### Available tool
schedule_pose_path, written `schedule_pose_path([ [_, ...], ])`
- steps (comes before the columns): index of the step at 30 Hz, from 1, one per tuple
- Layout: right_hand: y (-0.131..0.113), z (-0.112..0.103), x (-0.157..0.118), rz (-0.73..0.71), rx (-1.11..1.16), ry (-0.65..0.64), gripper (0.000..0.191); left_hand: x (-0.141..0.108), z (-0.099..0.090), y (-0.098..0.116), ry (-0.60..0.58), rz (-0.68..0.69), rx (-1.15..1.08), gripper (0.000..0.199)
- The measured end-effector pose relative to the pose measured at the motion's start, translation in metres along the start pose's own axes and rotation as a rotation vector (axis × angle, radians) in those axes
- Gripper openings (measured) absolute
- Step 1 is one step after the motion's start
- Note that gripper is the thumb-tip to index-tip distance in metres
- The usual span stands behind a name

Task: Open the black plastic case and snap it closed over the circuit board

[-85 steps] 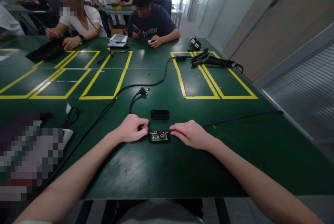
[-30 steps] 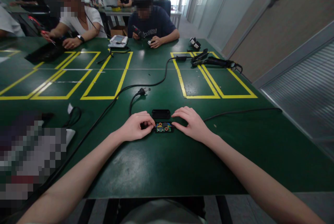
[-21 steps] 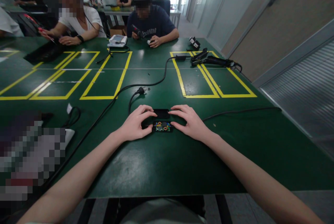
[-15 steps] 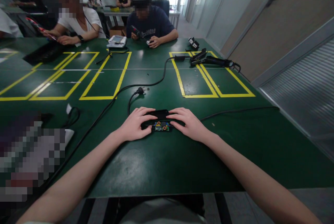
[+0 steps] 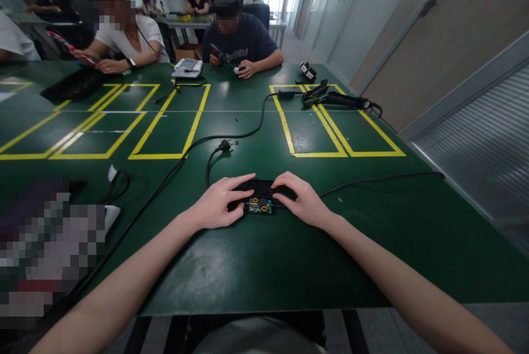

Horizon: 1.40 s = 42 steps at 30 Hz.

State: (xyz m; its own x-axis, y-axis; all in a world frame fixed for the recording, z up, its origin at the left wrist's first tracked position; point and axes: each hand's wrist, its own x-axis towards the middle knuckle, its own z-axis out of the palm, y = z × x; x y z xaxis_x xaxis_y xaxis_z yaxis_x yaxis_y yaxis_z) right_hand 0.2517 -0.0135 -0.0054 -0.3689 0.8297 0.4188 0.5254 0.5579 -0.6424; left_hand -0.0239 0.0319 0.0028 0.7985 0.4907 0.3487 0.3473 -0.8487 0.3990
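Between my hands on the green table lies an opened black power adapter point(image 5: 260, 207); its circuit board shows, with two copper-coloured coils. Just behind the board is the black casing cover point(image 5: 262, 187), its inner side partly hidden by my fingers. My left hand point(image 5: 223, 201) grips the adapter's left side, thumb at the board's edge and index finger stretched along the cover. My right hand point(image 5: 303, 200) pinches the right end of the cover between thumb and fingers. A black cord point(image 5: 363, 179) runs out to the right beside that hand.
A black plug point(image 5: 223, 146) on a short cord lies behind my left hand. Another long black cable point(image 5: 165, 173) crosses the table diagonally. Pixelated items point(image 5: 58, 249) lie at the left. Yellow tape rectangles point(image 5: 318, 154) mark the tabletop. Across it, a person point(image 5: 243, 34) holds a tool.
My right fingers have drawn up into a tighter pinch on the cover. The left index finger is straighter. The whole view has shifted slightly.
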Motion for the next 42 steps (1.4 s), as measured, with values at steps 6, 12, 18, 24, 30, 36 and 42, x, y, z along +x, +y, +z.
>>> schedule_pose_path([
  [6, -0.002, 0.000, -0.001, 0.045, 0.063, 0.032, 0.011, 0.003, -0.003, 0.005, 0.004, 0.034, 0.003, 0.036],
  [12, -0.002, 0.002, -0.002, -0.020, 0.119, 0.083, 0.025, 0.001, 0.000, 0.005, 0.088, 0.064, -0.087, 0.054],
  [18, -0.001, 0.003, -0.003, -0.081, 0.103, 0.100, 0.034, -0.001, 0.002, 0.007, 0.110, 0.006, -0.138, 0.073],
  [24, -0.005, -0.002, -0.002, -0.123, 0.078, 0.037, 0.025, 0.002, -0.001, 0.011, 0.119, -0.010, -0.180, 0.066],
  [30, -0.012, -0.007, -0.003, -0.224, 0.121, -0.059, 0.010, 0.006, -0.010, 0.017, 0.048, 0.011, -0.252, 0.033],
  [36, -0.014, -0.006, -0.003, -0.234, 0.015, -0.100, 0.010, 0.005, -0.012, 0.019, -0.018, -0.006, -0.263, 0.026],
  [42, -0.013, -0.006, -0.003, -0.223, -0.052, -0.117, 0.014, 0.006, -0.005, 0.020, -0.028, -0.030, -0.292, 0.021],
])
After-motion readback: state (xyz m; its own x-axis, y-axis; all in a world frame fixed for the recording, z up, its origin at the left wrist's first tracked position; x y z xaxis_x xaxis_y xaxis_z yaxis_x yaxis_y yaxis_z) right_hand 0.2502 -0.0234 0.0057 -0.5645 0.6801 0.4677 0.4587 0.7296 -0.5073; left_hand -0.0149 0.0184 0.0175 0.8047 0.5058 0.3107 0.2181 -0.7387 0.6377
